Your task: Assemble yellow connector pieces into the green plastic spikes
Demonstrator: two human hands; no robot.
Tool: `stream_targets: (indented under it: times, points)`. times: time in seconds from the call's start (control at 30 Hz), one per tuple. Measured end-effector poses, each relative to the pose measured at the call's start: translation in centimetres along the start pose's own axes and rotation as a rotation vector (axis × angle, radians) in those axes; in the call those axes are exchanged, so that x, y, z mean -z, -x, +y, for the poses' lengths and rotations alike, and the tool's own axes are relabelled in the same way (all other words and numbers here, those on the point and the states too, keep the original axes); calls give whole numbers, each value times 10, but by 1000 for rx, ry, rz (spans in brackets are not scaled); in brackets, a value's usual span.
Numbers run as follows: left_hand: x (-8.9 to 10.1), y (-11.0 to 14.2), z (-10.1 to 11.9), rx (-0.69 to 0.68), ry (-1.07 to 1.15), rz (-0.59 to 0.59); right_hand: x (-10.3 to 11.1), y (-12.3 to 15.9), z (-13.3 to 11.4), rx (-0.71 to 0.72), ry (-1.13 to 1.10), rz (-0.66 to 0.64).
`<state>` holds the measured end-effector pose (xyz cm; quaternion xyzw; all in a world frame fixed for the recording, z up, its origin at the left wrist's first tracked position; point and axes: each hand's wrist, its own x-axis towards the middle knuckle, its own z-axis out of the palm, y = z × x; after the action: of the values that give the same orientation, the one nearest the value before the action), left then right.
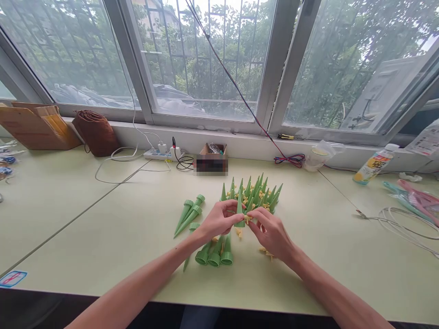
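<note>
My left hand [224, 217] grips a green plastic spike [240, 205], its point upward and its wide end low. Pinched in the fingers of my right hand [269, 226] is a small yellow valve [247, 219], touching the side of the spike near its base. Behind both hands stands a group of green spikes [262, 189] with yellow parts, points up. Left of my left hand lie several loose spikes [188, 212] with ribbed caps. More spikes [214, 258] lie below my left wrist, open ends facing me. Yellow pieces [239, 233] rest under my hands, and others [267, 252] below my right hand.
At the back are a power strip [161, 153], a small box [211, 162] and coiled wires [291, 159]. A bottle [375, 163], a plastic bag [317, 155] and a white cable [404, 217] lie right. A cardboard box [37, 128] and brown bag [96, 132] stand left.
</note>
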<state>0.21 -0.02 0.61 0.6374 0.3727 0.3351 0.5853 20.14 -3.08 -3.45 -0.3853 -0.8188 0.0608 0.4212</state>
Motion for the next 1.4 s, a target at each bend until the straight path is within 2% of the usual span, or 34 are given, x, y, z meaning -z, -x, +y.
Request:
stream_targets:
  times: [0.2, 0.8, 1.23, 1.4]
  points:
    - [-1, 0, 0, -8, -30, 1, 1, -1, 1, 15, 25, 8]
    - [-2, 0, -4, -214, -208, -12, 0, -1, 4, 108, 38, 47]
    - [0, 0, -8, -301, -397, 4, 0, 1, 6, 49, -4, -12]
    - [2, 0, -12, -400, -514, 0, 0, 3, 7, -13, -71, -35]
